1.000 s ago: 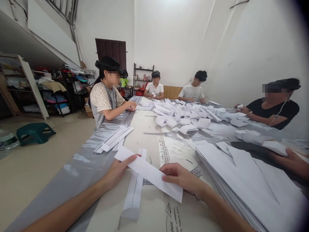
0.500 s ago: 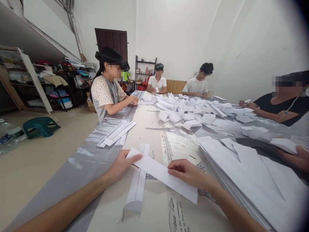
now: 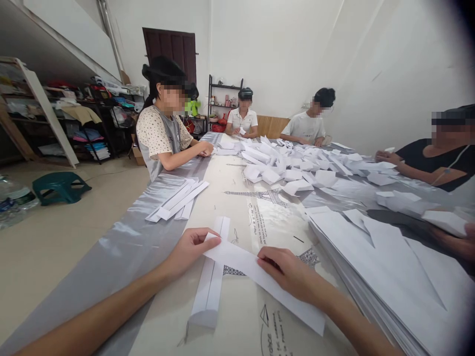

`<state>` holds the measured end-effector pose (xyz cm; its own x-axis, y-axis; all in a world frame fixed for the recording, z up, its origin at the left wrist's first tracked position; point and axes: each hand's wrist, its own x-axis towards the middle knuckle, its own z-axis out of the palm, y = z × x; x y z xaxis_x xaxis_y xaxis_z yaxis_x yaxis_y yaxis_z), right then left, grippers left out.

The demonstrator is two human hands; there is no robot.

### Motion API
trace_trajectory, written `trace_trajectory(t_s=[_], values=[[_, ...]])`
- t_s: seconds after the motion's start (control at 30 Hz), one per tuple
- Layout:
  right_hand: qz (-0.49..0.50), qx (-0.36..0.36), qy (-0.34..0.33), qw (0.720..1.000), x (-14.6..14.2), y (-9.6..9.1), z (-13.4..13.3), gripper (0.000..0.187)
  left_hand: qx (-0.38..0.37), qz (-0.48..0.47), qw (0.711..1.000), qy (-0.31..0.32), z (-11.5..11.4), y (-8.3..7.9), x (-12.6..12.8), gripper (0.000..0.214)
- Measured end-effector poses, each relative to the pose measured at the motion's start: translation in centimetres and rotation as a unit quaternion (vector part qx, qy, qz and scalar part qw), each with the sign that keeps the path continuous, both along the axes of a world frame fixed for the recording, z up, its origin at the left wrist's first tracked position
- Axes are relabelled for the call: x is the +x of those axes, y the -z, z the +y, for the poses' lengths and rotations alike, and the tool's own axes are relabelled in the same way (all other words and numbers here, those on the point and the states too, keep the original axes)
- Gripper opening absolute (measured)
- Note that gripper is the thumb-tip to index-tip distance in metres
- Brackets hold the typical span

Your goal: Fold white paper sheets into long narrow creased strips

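Observation:
A white paper strip (image 3: 241,262) slants across the table in front of me, from upper left to lower right. My left hand (image 3: 195,249) pinches its upper left end between thumb and fingers. My right hand (image 3: 284,269) is closed on the strip's upper edge near the middle, fingers curled; the palm side is partly hidden. Beneath the held strip lies a folded paper strip (image 3: 208,291) with a crease line along its length, pointing away from me. Further off to the left, several folded strips (image 3: 181,200) rest in a loose pile.
A stack of white paper sheets (image 3: 371,262) lies to the right. A heap of folded paper pieces (image 3: 297,168) covers the table's far middle. Several people sit around the printed tablecloth (image 3: 178,306). A green stool (image 3: 61,187) stands on the floor at left.
The held strip has shifted right and toward me, its lower right end reaching further down. My left hand has moved slightly right with it. The camera view has shifted slightly.

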<state>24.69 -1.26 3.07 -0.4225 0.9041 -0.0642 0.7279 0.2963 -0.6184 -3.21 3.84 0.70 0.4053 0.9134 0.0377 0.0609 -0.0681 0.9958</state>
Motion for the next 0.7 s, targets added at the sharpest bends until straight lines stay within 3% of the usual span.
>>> trace_trajectory(t_s=[0.27, 0.53, 0.7], values=[[0.017, -0.022, -0.012, 1.0, -1.7, 0.1, -1.5, 0.039, 0.003, 0.013, 1.0, -0.007, -0.2, -0.2, 0.1, 0.036], [0.114, -0.052, 0.008, 0.992, -3.4, 1.2, -1.7, 0.037, 0.014, -0.003, 0.999, -0.051, -0.2, 0.0, 0.1, 0.045], [0.147, -0.035, 0.028, 0.988, -3.7, 1.9, -1.7, 0.036, 0.038, 0.046, 0.998, -0.008, -0.4, -0.6, 0.2, 0.044]])
